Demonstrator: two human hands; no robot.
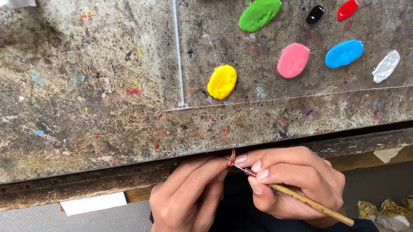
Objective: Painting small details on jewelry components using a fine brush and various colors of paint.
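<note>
Your left hand (186,210) sits just below the near edge of the workbench (78,127), fingers curled tight, tips pinching a small copper-coloured ring (232,156). The ring stands on edge between both hands, touching the bench's front lip; a red spot shows at its base. Your right hand (294,182) grips a thin wooden paintbrush (313,205) pencil-style, fingers closed round it, tip touching the ring. Paint blobs (293,59) lie toward the bench's far right.

Glossy paint blobs (293,60), wooden brush (313,205)
</note>
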